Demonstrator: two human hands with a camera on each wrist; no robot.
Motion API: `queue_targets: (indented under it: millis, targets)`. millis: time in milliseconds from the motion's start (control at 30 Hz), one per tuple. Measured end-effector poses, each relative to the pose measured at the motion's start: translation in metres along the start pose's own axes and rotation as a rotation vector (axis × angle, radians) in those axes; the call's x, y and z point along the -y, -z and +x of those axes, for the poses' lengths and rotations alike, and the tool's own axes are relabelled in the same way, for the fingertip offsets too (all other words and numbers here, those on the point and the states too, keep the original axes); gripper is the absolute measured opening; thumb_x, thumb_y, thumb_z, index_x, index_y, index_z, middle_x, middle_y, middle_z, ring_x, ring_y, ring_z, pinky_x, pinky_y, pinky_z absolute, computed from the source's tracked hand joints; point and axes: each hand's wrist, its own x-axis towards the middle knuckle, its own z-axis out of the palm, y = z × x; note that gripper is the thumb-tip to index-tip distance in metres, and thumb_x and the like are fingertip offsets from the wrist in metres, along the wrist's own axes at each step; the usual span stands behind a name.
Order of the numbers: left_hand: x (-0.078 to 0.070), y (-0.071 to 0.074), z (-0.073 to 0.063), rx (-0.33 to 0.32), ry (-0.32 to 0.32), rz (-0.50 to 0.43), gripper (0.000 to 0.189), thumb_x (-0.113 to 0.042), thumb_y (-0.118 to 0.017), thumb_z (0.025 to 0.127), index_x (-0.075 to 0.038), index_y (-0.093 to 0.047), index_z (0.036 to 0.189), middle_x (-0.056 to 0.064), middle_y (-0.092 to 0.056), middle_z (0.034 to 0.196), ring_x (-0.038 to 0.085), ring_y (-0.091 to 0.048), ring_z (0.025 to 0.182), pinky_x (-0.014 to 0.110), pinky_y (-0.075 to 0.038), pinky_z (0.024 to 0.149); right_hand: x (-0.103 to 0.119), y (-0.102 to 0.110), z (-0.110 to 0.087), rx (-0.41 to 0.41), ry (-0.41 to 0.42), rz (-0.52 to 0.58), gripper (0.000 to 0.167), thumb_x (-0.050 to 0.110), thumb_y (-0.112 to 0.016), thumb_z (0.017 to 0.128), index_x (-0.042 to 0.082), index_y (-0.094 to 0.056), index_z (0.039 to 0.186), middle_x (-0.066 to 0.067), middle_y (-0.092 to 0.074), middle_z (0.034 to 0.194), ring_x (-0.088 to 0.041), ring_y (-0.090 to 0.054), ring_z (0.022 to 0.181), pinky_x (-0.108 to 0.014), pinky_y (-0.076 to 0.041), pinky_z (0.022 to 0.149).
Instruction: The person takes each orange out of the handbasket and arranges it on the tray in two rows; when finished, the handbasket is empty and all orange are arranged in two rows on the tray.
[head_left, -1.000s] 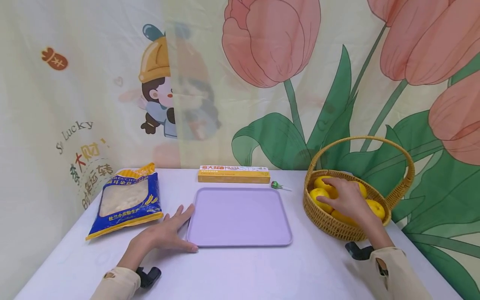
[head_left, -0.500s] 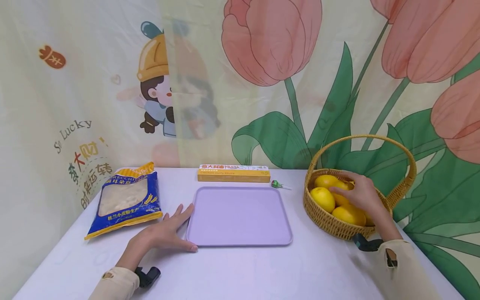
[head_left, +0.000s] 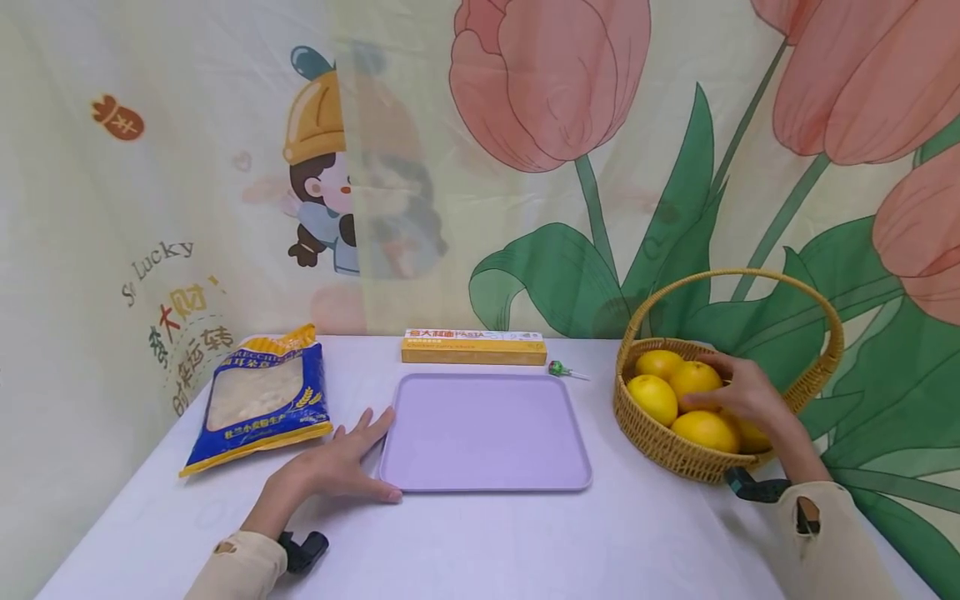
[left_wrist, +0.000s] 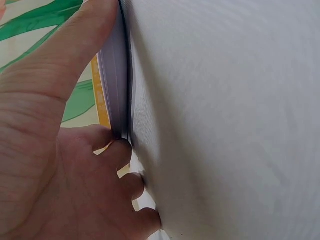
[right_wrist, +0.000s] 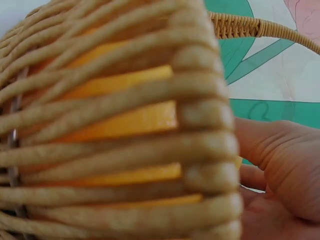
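In the head view my left hand (head_left: 326, 467) lies beside the lilac tray (head_left: 486, 433) with fingers spread. Its thumb touches the near left corner and a fingertip meets the left rim. The left wrist view shows this hand (left_wrist: 80, 170) against the tray's edge (left_wrist: 114, 85). My right hand (head_left: 746, 392) reaches into a wicker basket (head_left: 660, 446). Thumb and fingers curl around the sides of a lemon (head_left: 693, 377) there. Several other lemons (head_left: 651, 400) lie around it. In the right wrist view the basket wall (right_wrist: 115, 115) hides most of that grip.
A blue and yellow pasta bag (head_left: 258, 400) lies at the left. Behind the tray stands a yellow pasta box (head_left: 474, 348), with a green-wrapped lollipop (head_left: 557, 368) near its right end. The basket's tall handle (head_left: 738, 272) arches over the lemons. A printed curtain (head_left: 525, 208) backs the table.
Inside the basket, my right hand has shifted right and slightly down, off the left lemons and onto the lemon it now holds. My left hand keeps its place at the tray.
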Motion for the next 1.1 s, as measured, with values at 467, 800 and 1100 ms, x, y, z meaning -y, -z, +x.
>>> queue_targets:
  millis: [467,800,1100]
  targets:
    - [-0.004,0.001,0.000,-0.001,0.031,0.012,0.127,-0.055,-0.092,0.081,-0.010,-0.017,0.174,0.038,-0.004,0.174,0.077,-0.004,0.149,0.085,-0.010,0.119,-0.001,0.007,-0.001,-0.018,0.003,-0.034,0.095,0.044,-0.084,0.095,-0.010,-0.040,0.159,-0.041,-0.047,0.151,-0.050,-0.053,0.123,-0.056,-0.054,0.098]
    - [-0.005,0.004,-0.002,0.004,0.026,-0.003,0.126,-0.054,-0.092,0.082,-0.009,-0.017,0.173,0.039,-0.003,0.173,0.077,-0.002,0.148,0.086,-0.009,0.118,0.002,0.006,-0.003,-0.073,0.010,0.078,0.092,0.040,-0.078,0.101,-0.007,-0.031,0.165,-0.041,-0.039,0.158,-0.058,-0.044,0.136,-0.070,-0.046,0.109]
    - [-0.001,0.004,-0.002,0.017,0.029,-0.018,0.128,-0.055,-0.092,0.081,-0.009,-0.017,0.173,0.039,-0.002,0.173,0.078,0.000,0.147,0.087,-0.009,0.117,0.010,0.005,-0.012,-0.181,-0.006,0.154,0.094,0.045,-0.077,0.101,-0.004,-0.031,0.167,-0.038,-0.043,0.160,-0.052,-0.047,0.138,-0.028,-0.050,0.091]
